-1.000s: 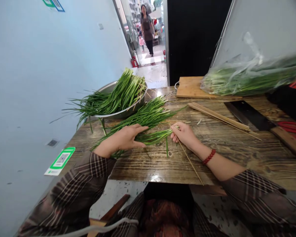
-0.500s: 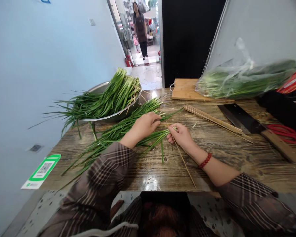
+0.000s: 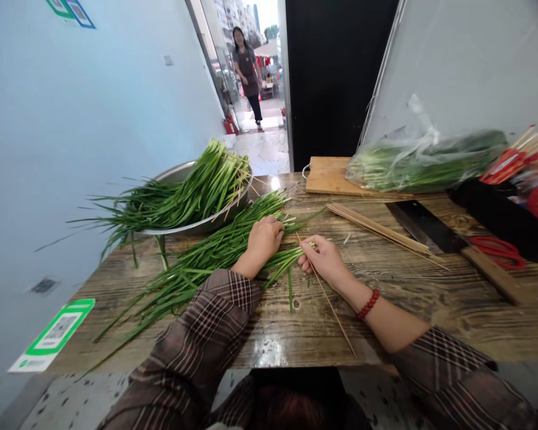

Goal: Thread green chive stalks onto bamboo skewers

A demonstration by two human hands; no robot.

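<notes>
Chives lie mid-frame under the left grip, its closure unclear; the right grip pinches stems and a stick.

Deep green leaves paling to whitish stem ends mark the loose chives mid-frame and the heaped chives at centre left, in a silver-grey basin, while the thin skewer at centre is straw-tan, like the stick bundle right of it. The bench is brown with dark, streaky grain, and the sleeves at lower left and lower right are brown plaid with pale crossing lines, a dark red bracelet between. Upper right shows a honey-yellow board, a blackish cleaver blade and red scissor loops; lower left, a green-and-white card bears a black-and-white code.
</notes>
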